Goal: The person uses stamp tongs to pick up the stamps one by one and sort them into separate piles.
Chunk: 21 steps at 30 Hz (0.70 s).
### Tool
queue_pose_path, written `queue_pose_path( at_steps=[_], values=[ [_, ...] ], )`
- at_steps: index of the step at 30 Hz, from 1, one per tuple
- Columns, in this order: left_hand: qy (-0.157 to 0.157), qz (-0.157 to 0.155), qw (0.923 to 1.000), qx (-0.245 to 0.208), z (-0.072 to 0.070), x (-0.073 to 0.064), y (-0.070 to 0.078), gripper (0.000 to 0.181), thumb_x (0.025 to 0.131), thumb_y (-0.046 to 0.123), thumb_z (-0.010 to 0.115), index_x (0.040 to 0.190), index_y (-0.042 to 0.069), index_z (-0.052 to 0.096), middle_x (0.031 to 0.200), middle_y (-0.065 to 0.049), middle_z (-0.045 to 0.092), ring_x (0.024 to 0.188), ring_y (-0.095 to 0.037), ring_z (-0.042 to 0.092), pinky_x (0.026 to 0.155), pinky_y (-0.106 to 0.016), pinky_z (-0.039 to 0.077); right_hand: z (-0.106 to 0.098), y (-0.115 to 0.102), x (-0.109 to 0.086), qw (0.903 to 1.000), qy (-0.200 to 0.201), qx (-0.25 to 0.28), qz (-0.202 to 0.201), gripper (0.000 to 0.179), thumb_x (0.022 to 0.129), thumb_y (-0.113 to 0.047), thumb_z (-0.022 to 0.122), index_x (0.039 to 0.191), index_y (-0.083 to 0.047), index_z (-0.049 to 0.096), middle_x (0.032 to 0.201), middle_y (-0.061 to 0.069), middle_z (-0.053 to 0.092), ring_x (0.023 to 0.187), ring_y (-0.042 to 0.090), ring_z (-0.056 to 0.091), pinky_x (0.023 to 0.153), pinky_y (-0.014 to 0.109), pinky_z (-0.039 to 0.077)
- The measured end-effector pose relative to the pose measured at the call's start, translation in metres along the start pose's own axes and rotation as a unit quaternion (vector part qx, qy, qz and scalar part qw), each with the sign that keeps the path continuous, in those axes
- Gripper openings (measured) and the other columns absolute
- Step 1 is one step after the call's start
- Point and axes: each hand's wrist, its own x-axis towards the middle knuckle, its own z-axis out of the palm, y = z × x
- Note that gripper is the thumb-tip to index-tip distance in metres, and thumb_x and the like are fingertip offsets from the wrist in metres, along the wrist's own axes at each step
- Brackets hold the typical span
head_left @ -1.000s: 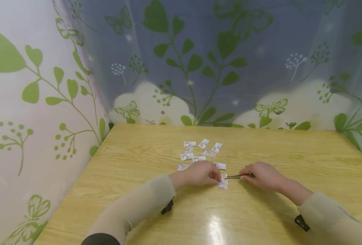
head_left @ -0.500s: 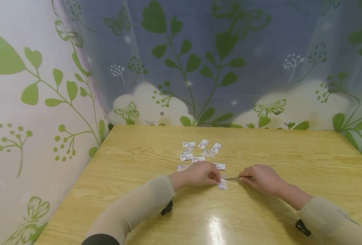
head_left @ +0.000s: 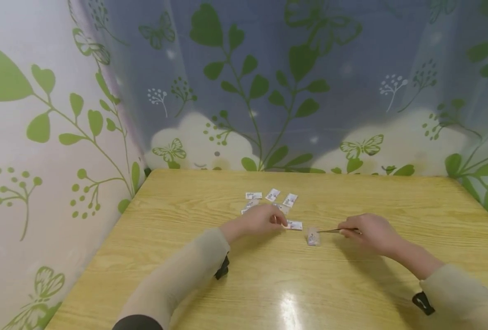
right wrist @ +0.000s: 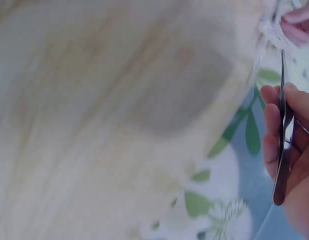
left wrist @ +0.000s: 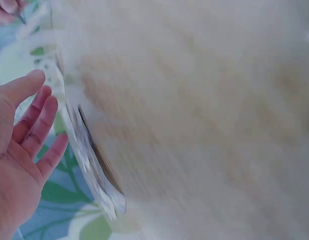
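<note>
My right hand (head_left: pixel 372 233) grips a pair of metal tweezers (right wrist: pixel 283 145) between thumb and fingers. Their tips meet the upper edge of a small clear plastic bag (head_left: pixel 313 237) with a printed piece in it. Whether the bag touches the table is hard to tell. My left hand (head_left: pixel 262 219) is just left of a white printed card (head_left: pixel 295 225) and covers part of the cluster behind it. In the left wrist view its fingers (left wrist: pixel 44 120) are loosely bent, with nothing held.
Several similar small printed pieces and clear bags, among them a white card (head_left: pixel 254 195), lie farther back on the wooden table (head_left: pixel 211 293). A patterned curtain (head_left: pixel 244 91) with leaves and butterflies hangs along the table's far and left edges.
The tweezers and the small bag have shifted right, away from my left hand. My left hand has let go of the bag and moved back and left.
</note>
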Motion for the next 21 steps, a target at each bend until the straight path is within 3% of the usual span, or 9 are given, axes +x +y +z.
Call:
queue_pose_path(
  at_steps=[5,12,16,21],
  values=[
    [0.013,-0.02,0.9997,0.004,-0.001,0.01,-0.01,0.01,0.093,0.018,0.067,0.101,0.019,0.073,0.098,0.009,0.066,0.084,-0.005,0.058,0.074,-0.022,0.047,-0.024,0.014,-0.012,0.9995,0.006,-0.022,0.022,0.017,0.086,-0.005,0.07,0.102,0.002,0.073,0.084,-0.001,0.067,0.064,0.007,0.058,0.053,0.027,0.045],
    [-0.009,-0.022,0.9996,0.018,0.003,0.018,-0.011,0.009,0.092,0.022,0.069,0.1,0.02,0.072,0.094,0.01,0.064,0.086,-0.005,0.057,0.081,-0.022,0.046,-0.049,0.042,-0.023,0.9978,-0.007,-0.032,0.058,0.02,0.088,-0.004,0.069,0.104,0.007,0.071,0.083,0.002,0.069,0.059,0.005,0.053,0.051,0.026,0.04],
    [-0.011,-0.026,0.9991,0.032,0.002,0.018,-0.008,0.008,0.091,0.022,0.07,0.098,0.02,0.073,0.093,0.01,0.065,0.086,-0.005,0.058,0.081,-0.022,0.047,-0.05,0.06,-0.025,0.9959,-0.019,-0.038,0.079,0.019,0.088,-0.005,0.068,0.102,0.007,0.071,0.086,0.008,0.071,0.065,0.011,0.062,0.053,0.028,0.045],
    [-0.014,-0.029,0.999,0.031,0.003,0.02,-0.005,0.007,0.092,0.023,0.069,0.098,0.021,0.072,0.092,0.011,0.064,0.086,-0.005,0.058,0.08,-0.022,0.047,-0.04,0.085,-0.028,0.992,-0.036,-0.041,0.114,0.02,0.089,-0.005,0.067,0.103,0.008,0.07,0.09,0.015,0.071,0.065,0.013,0.06,0.053,0.029,0.042]
  ],
)
